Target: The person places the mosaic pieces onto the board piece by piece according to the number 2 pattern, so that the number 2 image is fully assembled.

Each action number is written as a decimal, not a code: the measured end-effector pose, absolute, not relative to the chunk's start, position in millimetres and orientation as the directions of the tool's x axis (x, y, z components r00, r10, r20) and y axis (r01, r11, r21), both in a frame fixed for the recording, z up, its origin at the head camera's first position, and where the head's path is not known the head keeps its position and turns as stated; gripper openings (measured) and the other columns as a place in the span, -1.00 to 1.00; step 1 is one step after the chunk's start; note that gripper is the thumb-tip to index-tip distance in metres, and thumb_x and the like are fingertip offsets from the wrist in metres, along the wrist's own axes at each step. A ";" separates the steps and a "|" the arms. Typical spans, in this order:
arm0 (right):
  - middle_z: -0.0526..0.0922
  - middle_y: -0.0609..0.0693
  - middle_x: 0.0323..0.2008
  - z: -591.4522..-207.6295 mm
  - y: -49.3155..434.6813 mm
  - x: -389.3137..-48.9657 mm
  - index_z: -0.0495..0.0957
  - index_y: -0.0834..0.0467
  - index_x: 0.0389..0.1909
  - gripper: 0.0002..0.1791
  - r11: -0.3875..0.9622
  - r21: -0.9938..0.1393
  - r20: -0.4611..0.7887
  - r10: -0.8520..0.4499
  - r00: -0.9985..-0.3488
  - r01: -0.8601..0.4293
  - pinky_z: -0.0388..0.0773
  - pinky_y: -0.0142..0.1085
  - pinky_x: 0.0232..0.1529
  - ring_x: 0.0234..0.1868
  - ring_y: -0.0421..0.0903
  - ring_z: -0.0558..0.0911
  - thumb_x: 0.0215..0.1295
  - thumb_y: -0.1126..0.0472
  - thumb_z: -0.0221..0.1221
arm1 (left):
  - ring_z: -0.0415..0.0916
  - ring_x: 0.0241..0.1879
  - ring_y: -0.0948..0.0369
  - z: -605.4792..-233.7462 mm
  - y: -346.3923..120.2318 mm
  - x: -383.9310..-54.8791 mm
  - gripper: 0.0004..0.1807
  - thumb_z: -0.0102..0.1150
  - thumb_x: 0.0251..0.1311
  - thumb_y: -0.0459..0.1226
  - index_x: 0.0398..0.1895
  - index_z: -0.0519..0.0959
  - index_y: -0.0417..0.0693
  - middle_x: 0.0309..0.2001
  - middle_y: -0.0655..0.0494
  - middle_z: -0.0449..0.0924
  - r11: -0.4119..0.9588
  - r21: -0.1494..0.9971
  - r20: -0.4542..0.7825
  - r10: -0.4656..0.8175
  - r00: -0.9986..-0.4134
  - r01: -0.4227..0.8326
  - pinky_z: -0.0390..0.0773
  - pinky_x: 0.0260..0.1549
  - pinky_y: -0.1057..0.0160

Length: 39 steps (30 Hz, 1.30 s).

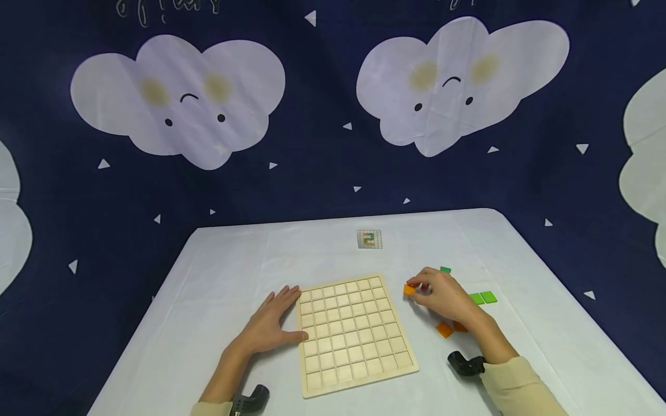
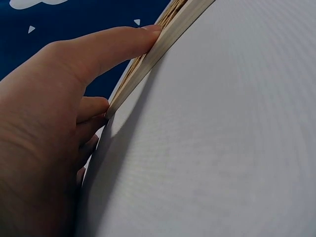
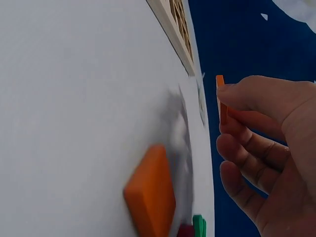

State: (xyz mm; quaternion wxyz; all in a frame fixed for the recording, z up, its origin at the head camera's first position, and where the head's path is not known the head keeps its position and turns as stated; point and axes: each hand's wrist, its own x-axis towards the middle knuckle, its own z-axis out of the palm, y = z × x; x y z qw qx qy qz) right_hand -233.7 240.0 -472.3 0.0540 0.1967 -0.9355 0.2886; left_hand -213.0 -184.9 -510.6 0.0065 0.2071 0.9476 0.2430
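Observation:
A pale wooden grid board lies on the white table, its square cells bare. At its left edge rests my left hand, fingers stretched out, thumb and fingertips touching the rim. The left wrist view shows that thumb along the board's side. Right of the board, my right hand pinches a small orange square tile between thumb and fingers. This tile is held up on edge in the right wrist view. Two more orange tiles lie under the right forearm, one partly covered by it.
Light green tiles lie beyond the right wrist, with a darker green tile behind the hand. A small card printed with a coloured grid pattern sits near the table's far edge. A dark blue cloud-print cloth hangs behind.

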 end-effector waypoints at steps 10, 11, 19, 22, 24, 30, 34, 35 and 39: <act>0.56 -0.24 -0.27 -477.0 222.7 -238.1 0.70 0.01 -0.13 -0.73 0.750 -0.526 0.192 -0.356 -0.915 -0.402 0.47 -0.34 -0.39 -0.34 -0.21 0.49 0.10 0.18 0.36 | -0.18 0.47 0.20 -510.8 -185.3 -213.6 0.18 0.25 -0.21 0.40 0.48 0.17 0.00 0.48 0.21 0.01 0.795 0.445 0.099 0.414 -0.905 0.413 -0.21 0.40 0.11; 0.56 -0.24 -0.26 -477.8 221.6 -238.3 0.70 0.01 -0.13 -0.73 0.747 -0.524 0.197 -0.360 -0.912 -0.408 0.46 -0.34 -0.39 -0.34 -0.21 0.49 0.09 0.19 0.36 | -0.19 0.47 0.18 -510.0 -185.0 -213.2 0.18 0.25 -0.21 0.40 0.47 0.18 0.00 0.49 0.19 0.00 0.796 0.447 0.098 0.410 -0.907 0.408 -0.20 0.40 0.10; 0.55 -0.26 -0.28 -481.2 213.8 -236.8 0.71 0.02 -0.14 -0.72 0.752 -0.520 0.186 -0.364 -0.913 -0.406 0.46 -0.34 -0.37 -0.34 -0.21 0.50 0.07 0.14 0.37 | -0.20 0.48 0.10 -507.0 -181.3 -210.6 0.19 0.23 -0.25 0.44 0.47 0.19 0.07 0.46 0.22 0.07 0.822 0.444 0.071 0.364 -0.929 0.357 -0.17 0.40 0.02; 0.55 -0.25 -0.29 -482.1 212.5 -236.2 0.71 0.04 -0.14 -0.72 0.751 -0.517 0.188 -0.370 -0.910 -0.412 0.46 -0.34 -0.37 -0.35 -0.22 0.49 0.08 0.15 0.37 | -0.19 0.47 0.08 -507.6 -180.2 -210.1 0.18 0.21 -0.24 0.44 0.47 0.19 0.06 0.46 0.21 0.08 0.824 0.435 0.079 0.366 -0.927 0.362 -0.17 0.40 0.02; 0.55 -0.25 -0.29 -482.5 211.6 -236.0 0.71 0.04 -0.14 -0.73 0.749 -0.520 0.186 -0.368 -0.911 -0.409 0.46 -0.34 -0.36 -0.35 -0.23 0.49 0.08 0.16 0.37 | -0.21 0.47 0.10 -508.6 -179.6 -210.2 0.19 0.19 -0.24 0.46 0.48 0.18 0.08 0.46 0.23 0.07 0.830 0.426 0.075 0.365 -0.928 0.361 -0.19 0.40 0.04; 0.53 -0.29 -0.30 -482.8 207.3 -234.2 0.71 0.02 -0.14 -0.72 0.760 -0.508 0.176 -0.370 -0.912 -0.406 0.46 -0.34 -0.34 -0.34 -0.25 0.48 0.07 0.14 0.35 | -0.24 0.48 0.13 -511.5 -179.8 -210.1 0.19 0.13 -0.22 0.50 0.49 0.14 0.10 0.47 0.28 0.03 0.838 0.403 0.074 0.371 -0.926 0.368 -0.24 0.40 0.07; 0.52 -0.30 -0.29 -481.2 204.5 -233.3 0.71 0.01 -0.13 -0.72 0.754 -0.493 0.189 -0.393 -0.900 -0.433 0.46 -0.35 -0.35 -0.35 -0.26 0.47 0.08 0.12 0.35 | -0.24 0.48 0.11 -511.2 -178.7 -209.2 0.19 0.11 -0.20 0.50 0.49 0.14 0.08 0.47 0.25 0.03 0.835 0.398 0.082 0.380 -0.921 0.379 -0.25 0.40 0.02; 0.52 -0.30 -0.29 -480.7 203.9 -233.4 0.71 0.01 -0.14 -0.72 0.753 -0.490 0.193 -0.398 -0.897 -0.440 0.45 -0.35 -0.35 -0.36 -0.27 0.47 0.08 0.12 0.34 | -0.24 0.48 0.11 -511.1 -178.2 -209.3 0.19 0.10 -0.19 0.50 0.49 0.14 0.07 0.47 0.24 0.04 0.835 0.397 0.083 0.381 -0.921 0.382 -0.25 0.40 0.01; 0.52 -0.31 -0.30 -481.4 200.8 -235.9 0.70 0.00 -0.13 -0.73 0.739 -0.493 0.203 -0.415 -0.887 -0.458 0.45 -0.37 -0.37 -0.36 -0.28 0.47 0.10 0.12 0.35 | -0.25 0.48 0.12 -510.9 -175.6 -208.9 0.19 0.08 -0.18 0.51 0.50 0.12 0.08 0.47 0.25 0.02 0.845 0.376 0.074 0.382 -0.921 0.381 -0.27 0.40 0.01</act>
